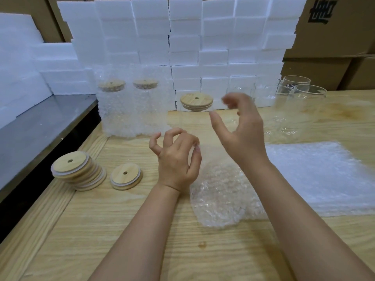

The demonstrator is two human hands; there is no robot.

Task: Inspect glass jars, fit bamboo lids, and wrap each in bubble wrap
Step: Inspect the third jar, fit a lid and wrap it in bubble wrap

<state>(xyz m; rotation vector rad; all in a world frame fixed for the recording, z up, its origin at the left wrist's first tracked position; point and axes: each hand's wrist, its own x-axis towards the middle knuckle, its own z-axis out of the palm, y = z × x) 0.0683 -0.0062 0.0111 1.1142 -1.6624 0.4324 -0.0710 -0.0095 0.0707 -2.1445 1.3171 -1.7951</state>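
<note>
Lidded jar [192,116] stands unwrapped mid-surface, toward the far edge. Glass is rigid, slick, fragile and has some weight, so take it round the body, not by the bamboo lid [196,99]. Left grip [176,161] is curled at the bubble wrap [221,191] edge, can't tell if it's holding. Right grip [245,130] is half-curled, holding nothing.

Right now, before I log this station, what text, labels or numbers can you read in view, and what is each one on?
Cardboard box, top right: large black printed characters, cut off by the frame edge, so I cannot read them with certainty.
Bamboo lids, glass jars, bubble wrap, foam blocks: no text visible.
</note>
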